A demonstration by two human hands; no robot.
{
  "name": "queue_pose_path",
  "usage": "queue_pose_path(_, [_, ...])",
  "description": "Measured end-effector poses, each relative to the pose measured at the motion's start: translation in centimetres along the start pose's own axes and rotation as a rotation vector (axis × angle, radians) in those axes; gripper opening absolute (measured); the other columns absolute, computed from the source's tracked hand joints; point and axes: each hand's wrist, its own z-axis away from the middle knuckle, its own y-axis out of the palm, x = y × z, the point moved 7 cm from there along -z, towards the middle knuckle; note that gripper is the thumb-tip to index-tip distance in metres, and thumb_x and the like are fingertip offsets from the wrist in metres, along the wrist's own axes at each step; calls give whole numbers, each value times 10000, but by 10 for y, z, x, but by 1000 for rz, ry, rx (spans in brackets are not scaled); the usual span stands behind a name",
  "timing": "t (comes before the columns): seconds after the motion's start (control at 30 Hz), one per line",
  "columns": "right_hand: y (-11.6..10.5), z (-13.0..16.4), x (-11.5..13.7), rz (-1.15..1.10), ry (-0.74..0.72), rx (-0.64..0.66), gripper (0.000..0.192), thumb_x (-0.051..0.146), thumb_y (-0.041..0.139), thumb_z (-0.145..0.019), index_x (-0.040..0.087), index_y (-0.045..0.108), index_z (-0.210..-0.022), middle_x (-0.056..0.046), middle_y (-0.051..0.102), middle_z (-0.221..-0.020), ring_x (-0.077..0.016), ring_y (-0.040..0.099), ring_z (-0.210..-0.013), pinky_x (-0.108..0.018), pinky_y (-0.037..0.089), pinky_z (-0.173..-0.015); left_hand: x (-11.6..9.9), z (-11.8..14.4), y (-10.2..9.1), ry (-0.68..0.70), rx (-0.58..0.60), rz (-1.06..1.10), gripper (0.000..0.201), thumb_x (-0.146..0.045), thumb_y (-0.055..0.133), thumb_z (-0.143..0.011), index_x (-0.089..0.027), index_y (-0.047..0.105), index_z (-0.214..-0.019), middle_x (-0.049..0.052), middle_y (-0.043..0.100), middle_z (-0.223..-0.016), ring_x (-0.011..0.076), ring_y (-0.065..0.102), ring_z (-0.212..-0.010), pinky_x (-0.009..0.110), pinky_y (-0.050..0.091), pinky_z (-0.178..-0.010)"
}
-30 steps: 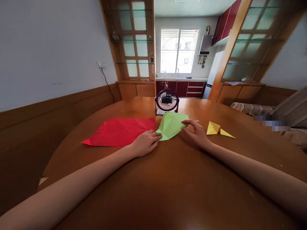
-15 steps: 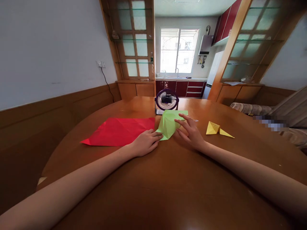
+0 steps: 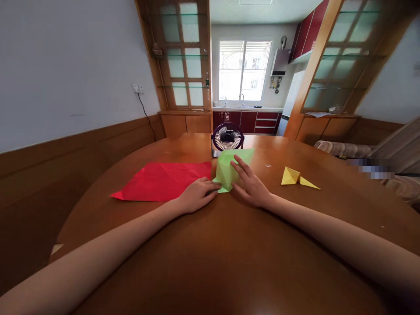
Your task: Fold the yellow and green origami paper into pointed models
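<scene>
Two bare forearms run in from the lower corners of the frame and meet near the middle, over a round brown desk (image 3: 229, 253) that fills the lower half of the picture.

The left hand (image 3: 197, 194) lies just left of centre, fingers curled loosely, its fingertips pressing down the near corner of the green paper (image 3: 229, 168). It pins the sheet rather than closing around it. The right hand (image 3: 251, 186) sits just right of centre, spread flat with fingers straight and pointing up and left, resting on the right side of the same paper; it grips nothing.

The green paper is at the centre of the frame, partly folded, with creases showing and its far edge lifted off the desk. Its near corner touches the desk between the two hands.

To the left of the green paper, touching or just beside it, a red paper sheet (image 3: 164, 179) lies flat and creased, reaching toward the left of the frame. To the right, well apart from the hands, a small yellow folded paper (image 3: 295, 177) rests on the desk with a point stretching right.

Just behind the green paper stands a small dark purple desk fan (image 3: 227, 138), facing the camera.

Farther off, in the upper centre, a bright window (image 3: 244, 70) sits above red kitchen cabinets (image 3: 259, 121).
</scene>
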Motion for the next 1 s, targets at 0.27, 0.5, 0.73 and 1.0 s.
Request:
queue_pose_path(0.27, [6, -6, 14, -20, -99, 27, 831, 188, 476, -903, 259, -60, -1535, -66, 23, -1615, -265, 93, -1481, -535, 228, -1183, 8, 3, -7, -221, -84, 279, 441, -469, 466, -933, -177, 487, -1264, 112, 656, -1160, 252, 628, -1043, 361, 460, -887])
queue_pose_path(0.5, [-2, -1, 8, -83, -17, -43, 824, 197, 480, -894, 253, -34, -1536, -75, 129, -1603, -260, 167, -1468, -526, 228, -1189, 11, 3, -4, -275, -59, 332, 489, -498, 439, -947, -181, 468, -1317, 107, 675, -1112, 247, 633, -1032, 355, 455, -884])
queue_pose_path(0.73, [-21, 9, -9, -93, 131, -233, 639, 266, 494, -916, 250, 215, -1491, -112, 332, -1504, -277, 312, -1400, -517, 293, -1156, 8, 6, -3, -119, 9, 126, 325, -359, 497, -934, -211, 646, -1181, 90, 657, -1173, 239, 597, -1049, 375, 442, -931])
queue_pose_path(1.0, [-39, 20, -33, -17, 241, -339, 409, 266, 508, -905, 213, 452, -1307, -116, 537, -1102, -267, 547, -1019, -475, 470, -902, 0, 6, 1, 58, 46, -65, 312, -278, 426, -980, -203, 636, -1197, 55, 643, -1257, 209, 581, -1072, 344, 448, -927])
